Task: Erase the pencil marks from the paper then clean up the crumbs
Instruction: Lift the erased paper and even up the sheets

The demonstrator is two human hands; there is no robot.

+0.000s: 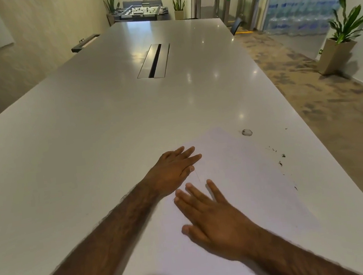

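A white sheet of paper (244, 175) lies flat near the right edge of the long white table (84, 137). A faint pencil line shows on the sheet between my hands. My left hand (173, 171) rests flat on the paper's left edge with straight fingers. Closer to me, my right hand (211, 218) lies flat on the sheet, fingers spread, holding nothing. A small round eraser (247, 132) sits at the paper's far corner. Dark crumbs (280, 159) are scattered along the paper's right side and the table beside it.
A cable slot (154, 60) is set into the middle of the table. The table's right edge drops to patterned carpet. A potted plant (342, 40) stands on the floor at the right. A chair back shows at the far left of the table.
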